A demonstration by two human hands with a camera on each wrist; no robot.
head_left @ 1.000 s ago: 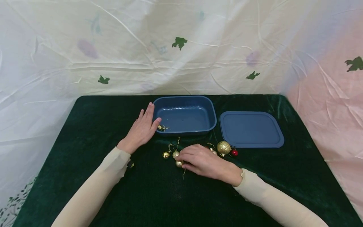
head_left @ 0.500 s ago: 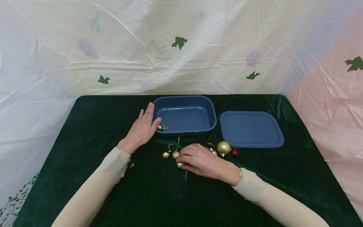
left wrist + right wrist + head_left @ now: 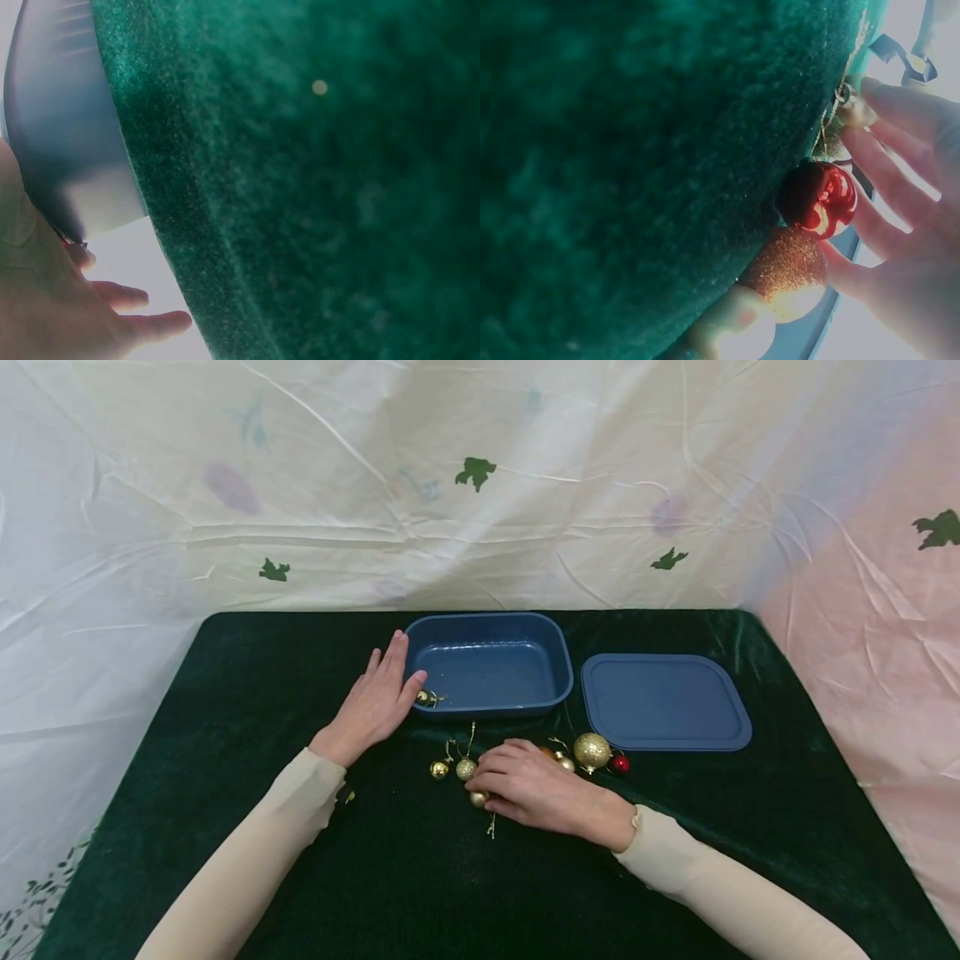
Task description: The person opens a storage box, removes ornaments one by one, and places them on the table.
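Note:
My left hand (image 3: 375, 697) rests with straight fingers against the left side of a blue plastic box (image 3: 487, 706), thumb over its rim. A small gold bauble (image 3: 423, 697) lies in the box's near left corner. In front of the box, my right hand (image 3: 532, 785) pinches a small gold bauble (image 3: 477, 798) between thumb and forefinger, low at the cloth; its gold string (image 3: 491, 827) trails toward me. Just beyond the fingertips lie a glittery gold bauble (image 3: 466, 768) and a shiny gold one (image 3: 439, 769). In the right wrist view, a red bauble (image 3: 821, 199) and an orange glitter bauble (image 3: 787, 270) sit under the hand.
Right of the box lies its flat blue lid (image 3: 666, 702). A large glittery gold bauble (image 3: 592, 752), a small red bauble (image 3: 619, 764) and a pale gold one (image 3: 566, 763) lie before it. Dark green velvet (image 3: 450, 893) covers the table; a pale curtain hangs behind.
The pinched gold bauble has shifted slightly, toward me and to the right, and its string has swung a little. My left hand, box and lid have stayed put.

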